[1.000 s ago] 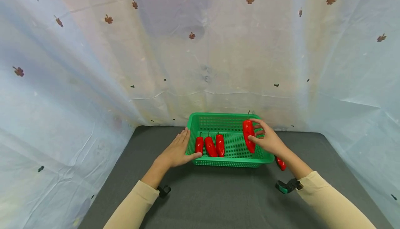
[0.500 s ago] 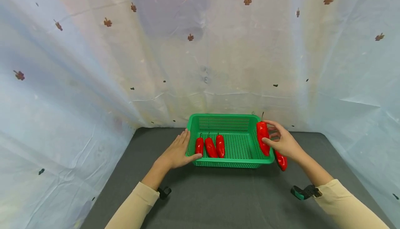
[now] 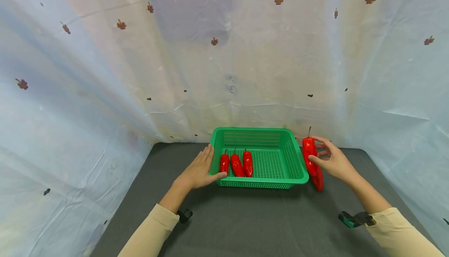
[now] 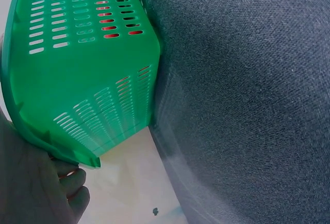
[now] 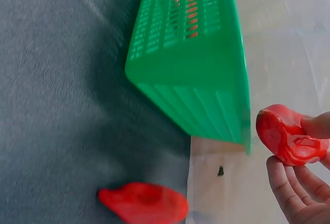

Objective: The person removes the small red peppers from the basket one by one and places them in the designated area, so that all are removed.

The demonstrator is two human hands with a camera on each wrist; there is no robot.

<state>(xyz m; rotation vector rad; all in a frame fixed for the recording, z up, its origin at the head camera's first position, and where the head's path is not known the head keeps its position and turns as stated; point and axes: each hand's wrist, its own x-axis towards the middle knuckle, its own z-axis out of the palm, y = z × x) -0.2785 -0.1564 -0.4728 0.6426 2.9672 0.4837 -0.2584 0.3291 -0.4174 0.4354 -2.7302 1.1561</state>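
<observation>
My right hand pinches a red chili pepper between thumb and fingers, just outside the right rim of a green plastic basket. The pepper hangs stem up, and its blunt end faces the camera in the right wrist view. On the table below it lies another red pepper, partly covered by the held one in the head view. My left hand rests with extended fingers along the basket's left rim, its thumb over the front corner. Inside the basket, three red peppers lie side by side at the left.
The basket stands on a dark grey cloth-covered table. Behind it hangs a pale plastic sheet with small brown leaf marks. Black straps sit at both wrists.
My right hand has carried its pepper rightward from above the basket's inside, across the right rim, to over the pepper on the table. The left hand has stayed put.
</observation>
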